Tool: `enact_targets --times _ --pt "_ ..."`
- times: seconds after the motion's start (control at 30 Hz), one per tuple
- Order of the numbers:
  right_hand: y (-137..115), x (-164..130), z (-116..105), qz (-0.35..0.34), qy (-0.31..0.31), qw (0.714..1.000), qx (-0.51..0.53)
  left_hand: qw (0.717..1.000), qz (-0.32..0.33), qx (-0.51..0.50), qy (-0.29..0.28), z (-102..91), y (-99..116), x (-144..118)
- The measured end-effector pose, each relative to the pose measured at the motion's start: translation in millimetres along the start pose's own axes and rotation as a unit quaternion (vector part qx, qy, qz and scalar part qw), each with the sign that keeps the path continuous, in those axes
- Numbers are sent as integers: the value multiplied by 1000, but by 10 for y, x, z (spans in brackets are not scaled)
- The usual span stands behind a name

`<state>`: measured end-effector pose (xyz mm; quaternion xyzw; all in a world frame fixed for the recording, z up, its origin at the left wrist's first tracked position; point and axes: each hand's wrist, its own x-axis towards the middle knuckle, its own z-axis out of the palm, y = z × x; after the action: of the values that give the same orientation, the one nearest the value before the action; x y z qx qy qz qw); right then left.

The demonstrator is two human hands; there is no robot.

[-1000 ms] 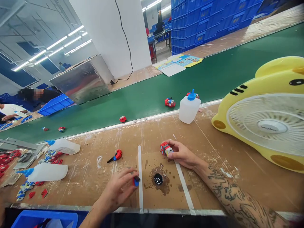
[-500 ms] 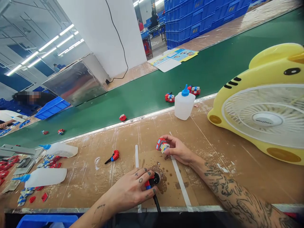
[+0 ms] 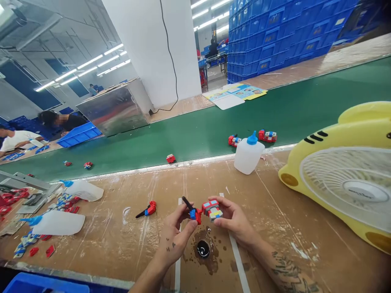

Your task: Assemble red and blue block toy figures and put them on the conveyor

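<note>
Hands grip toy parts: left hand (image 3: 175,234) a red-blue arm piece (image 3: 193,211), right hand (image 3: 233,221) the toy body (image 3: 211,208).

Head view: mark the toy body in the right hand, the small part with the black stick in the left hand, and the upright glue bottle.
toy body (image 3: 211,208), head view, striped top face
small part (image 3: 194,213), head view, red-blue block
glue bottle (image 3: 248,156), head view, white side wall

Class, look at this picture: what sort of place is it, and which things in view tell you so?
Most likely a toy assembly line in a factory. A long green conveyor belt carries small red-and-blue toy pieces, stacked blue plastic crates fill the background, and white squeeze bottles with blue nozzles stand on the cardboard-covered workbench.
</note>
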<state>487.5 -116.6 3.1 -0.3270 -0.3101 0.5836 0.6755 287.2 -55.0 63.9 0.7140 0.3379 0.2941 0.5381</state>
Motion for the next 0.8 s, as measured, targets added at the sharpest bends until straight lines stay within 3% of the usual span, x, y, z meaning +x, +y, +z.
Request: enact_targets --times 0.1,0.17,0.23,0.37,0.47,0.6,0.7,0.8 --pt "-9 -12 -23 -40 10 994 -105 1000 -9 -14 -19 60 79 113" --pt "-75 -30 15 -90 32 968 -231 999 -19 -40 -3 130 130 169" --pt "-175 -37 112 -165 51 913 -369 996 -22 -80 35 252 169 217" --pt "-355 108 381 -351 68 766 -534 980 27 -162 115 561 219 431" --pt "-435 378 444 -397 112 705 -577 980 64 -83 170 674 256 827" --pt "-506 626 233 -341 175 681 -624 973 35 202 104 608 308 1679" --pt "-517 551 54 -274 205 691 -637 958 9 285 39 531 333 2394" --pt "-493 421 17 -257 181 713 -627 932 -27 361 -36 524 350 2945"
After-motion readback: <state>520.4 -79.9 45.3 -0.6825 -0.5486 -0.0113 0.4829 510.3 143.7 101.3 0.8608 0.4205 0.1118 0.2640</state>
